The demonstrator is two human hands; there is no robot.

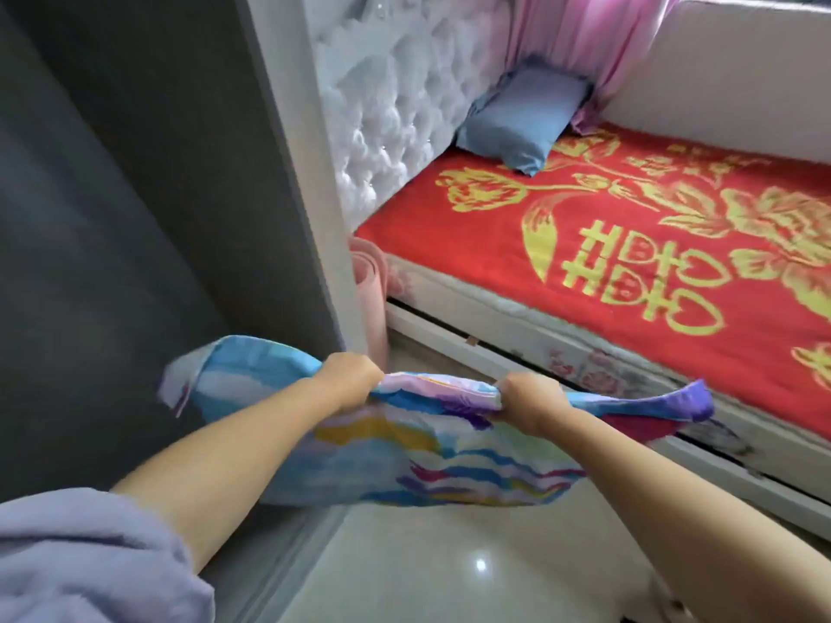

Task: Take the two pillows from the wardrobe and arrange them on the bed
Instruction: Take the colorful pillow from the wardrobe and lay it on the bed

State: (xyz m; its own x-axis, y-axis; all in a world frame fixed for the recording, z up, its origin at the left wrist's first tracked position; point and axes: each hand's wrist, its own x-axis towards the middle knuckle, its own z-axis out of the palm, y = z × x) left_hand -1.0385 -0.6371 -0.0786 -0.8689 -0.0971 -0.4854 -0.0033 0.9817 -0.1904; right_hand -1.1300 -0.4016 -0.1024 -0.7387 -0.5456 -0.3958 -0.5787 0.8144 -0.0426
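A multicoloured striped pillow (pixel 404 456) hangs in the air over the floor, in front of the bed's near side. My left hand (pixel 348 377) grips its top edge left of centre. My right hand (pixel 533 400) grips the same edge further right. Both fists are closed on the fabric. A plain blue pillow (pixel 521 121) leans against the tufted white headboard (pixel 386 114) at the far corner of the bed (pixel 472 245), which is covered by a red blanket with gold flowers. The dark grey wardrobe (pixel 112 218) fills the left side.
A rolled pink mat (pixel 371 290) stands between the wardrobe's white edge and the bed. Pink curtains (pixel 584 42) hang behind the blue pillow. A white wall panel runs along the bed's far side. Glossy pale floor tiles (pixel 449 568) lie below the pillow.
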